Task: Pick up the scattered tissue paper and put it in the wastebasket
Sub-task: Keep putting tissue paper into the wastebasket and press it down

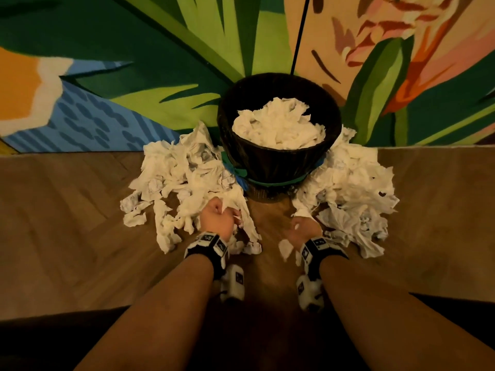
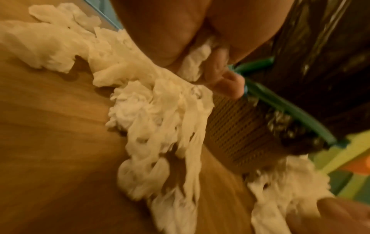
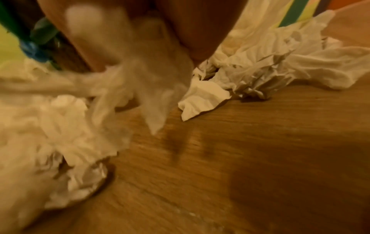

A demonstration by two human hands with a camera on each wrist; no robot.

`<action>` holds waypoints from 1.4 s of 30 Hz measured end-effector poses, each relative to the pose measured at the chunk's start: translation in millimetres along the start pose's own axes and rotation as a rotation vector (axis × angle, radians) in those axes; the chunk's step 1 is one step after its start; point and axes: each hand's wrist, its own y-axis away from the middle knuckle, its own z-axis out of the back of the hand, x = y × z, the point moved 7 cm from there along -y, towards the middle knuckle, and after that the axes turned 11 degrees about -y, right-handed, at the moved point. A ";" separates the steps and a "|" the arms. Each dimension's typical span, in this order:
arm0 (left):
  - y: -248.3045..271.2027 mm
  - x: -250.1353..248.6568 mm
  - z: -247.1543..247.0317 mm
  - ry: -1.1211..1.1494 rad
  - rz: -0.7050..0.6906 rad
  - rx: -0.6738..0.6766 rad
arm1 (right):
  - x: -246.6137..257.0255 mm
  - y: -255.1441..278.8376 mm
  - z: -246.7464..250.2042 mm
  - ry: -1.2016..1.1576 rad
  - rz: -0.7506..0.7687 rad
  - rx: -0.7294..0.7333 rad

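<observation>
A black wastebasket [image 1: 278, 162] with a green band stands ahead of me, heaped with white tissue [image 1: 278, 127]. Crumpled tissue lies piled on the floor to its left [image 1: 176, 178] and right [image 1: 356, 188]. My left hand [image 1: 218, 219] is at the near edge of the left pile. In the left wrist view its fingers [image 2: 218, 69] curl round a wad, and a long clump of tissue [image 2: 160, 126] trails from it beside the wastebasket [image 2: 320, 55]. My right hand [image 1: 304, 230] is at the near edge of the right pile and grips a blurred strip of tissue [image 3: 152, 98].
The floor [image 1: 80, 236] is herringbone wood. Behind the basket is a surface painted with large green leaves [image 1: 134, 49]. A thin black rod or cord [image 1: 300, 33] runs up from behind the basket. Small scraps [image 1: 285, 249] lie near my right wrist.
</observation>
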 end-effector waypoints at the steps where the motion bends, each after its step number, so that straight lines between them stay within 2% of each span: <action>1: -1.8 -8.1 7.1 0.037 0.014 -0.021 | 0.9 -0.8 4.9 -0.031 -0.013 0.000; 4: -8.8 -37.8 21.4 0.153 0.007 -0.014 | 10.3 -2.0 29.5 -0.283 0.031 -0.082; 7: -12.6 -75.1 34.3 0.217 -0.077 0.050 | 21.4 1.0 61.8 -0.572 0.074 -0.194; 9: -15.1 -100.9 47.4 0.202 -0.149 0.059 | 27.7 4.7 91.7 -0.779 0.026 -0.343; 12: -24.4 -143.9 72.7 0.070 -0.245 -0.041 | 38.3 9.6 135.6 -1.130 -0.068 -0.488; 16: -33.9 -212.9 86.2 0.094 -0.357 -0.074 | 71.6 19.4 191.7 -1.613 0.019 -0.618; 18: -37.8 -231.8 84.0 0.054 -0.329 -0.111 | 95.8 23.8 208.8 -1.760 0.076 -0.628; 19: -38.7 -237.7 79.9 0.135 -0.301 -0.107 | 110.8 23.3 213.3 -1.795 0.135 -0.596; 20: -36.9 -241.8 74.8 0.244 -0.267 -0.090 | 127.0 23.1 215.5 -1.786 0.212 -0.548; 22: -34.7 -247.7 60.1 0.351 -0.228 -0.074 | 156.5 23.4 212.9 -1.615 0.369 -0.470; 25: -26.2 -255.9 36.3 0.284 -0.325 -0.046 | 173.9 27.3 188.8 -1.426 0.508 -0.387; 29: -18.7 -253.8 1.6 -0.188 -0.583 0.053 | 169.4 34.9 178.6 -0.939 0.639 -0.572; 31: -12.0 -253.1 -11.8 -0.415 -0.762 0.093 | 171.1 36.5 176.8 -0.696 0.677 -0.570; 33: -9.9 -250.2 -23.3 -0.623 -0.848 0.145 | 173.6 36.1 170.2 -0.408 0.657 -0.511; 36: -15.2 -244.6 -25.4 -0.839 -0.781 0.167 | 174.8 36.3 155.6 0.008 0.629 -0.480; 37: -15.5 -244.1 -27.1 -0.917 -0.759 0.186 | 176.7 37.5 152.0 0.080 0.635 -0.483; 39: -13.7 -240.5 -34.0 -1.076 -0.719 0.254 | 177.9 37.4 150.7 0.117 0.639 -0.515; 42: -14.9 -234.3 -41.5 -1.317 -0.688 0.245 | 180.2 34.3 150.3 0.192 0.594 -0.527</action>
